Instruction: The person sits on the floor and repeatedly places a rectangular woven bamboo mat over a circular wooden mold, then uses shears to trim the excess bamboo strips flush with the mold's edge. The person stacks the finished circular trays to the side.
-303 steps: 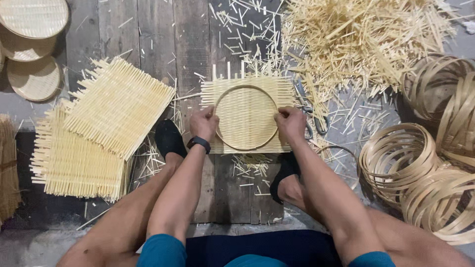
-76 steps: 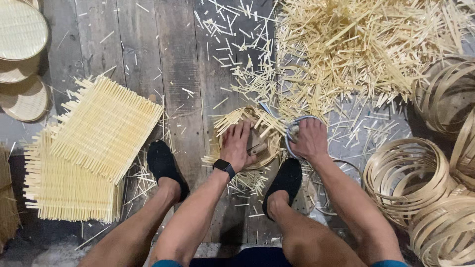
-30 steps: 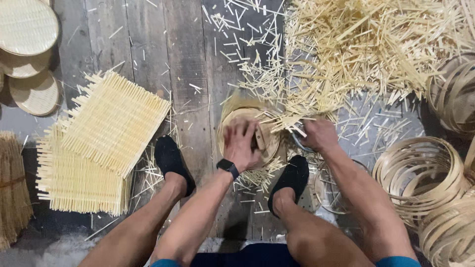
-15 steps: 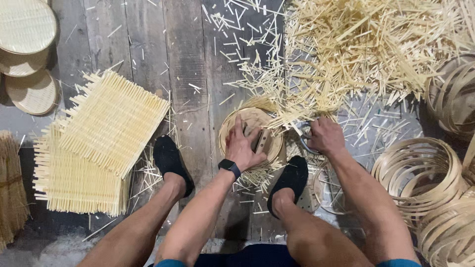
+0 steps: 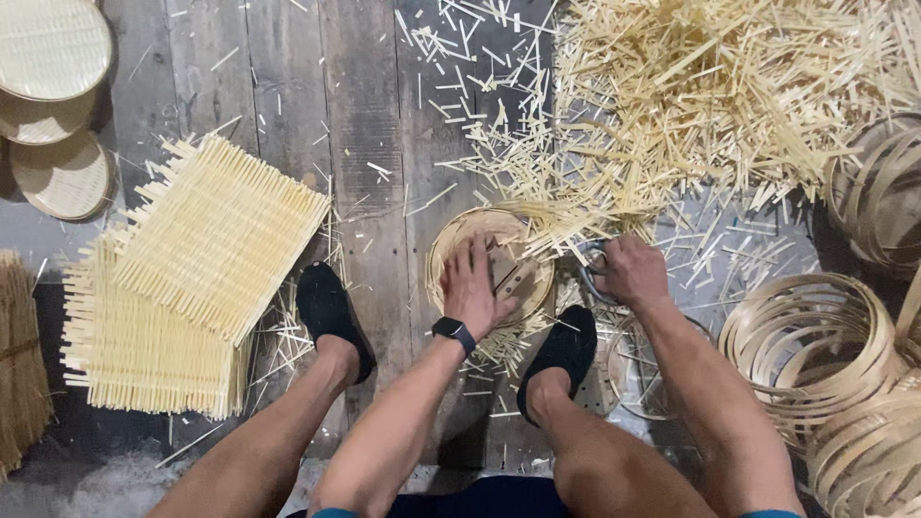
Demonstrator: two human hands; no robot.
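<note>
Between the feet, left hand [image 5: 472, 288] presses flat on round woven tray [image 5: 484, 264]; right hand [image 5: 628, 271], just beside, grips shears [image 5: 593, 264].

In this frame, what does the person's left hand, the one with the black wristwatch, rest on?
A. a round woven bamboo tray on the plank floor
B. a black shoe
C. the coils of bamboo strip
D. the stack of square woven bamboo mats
A: the left hand lies palm-down on the round woven bamboo tray, between the two black shoes.
</note>
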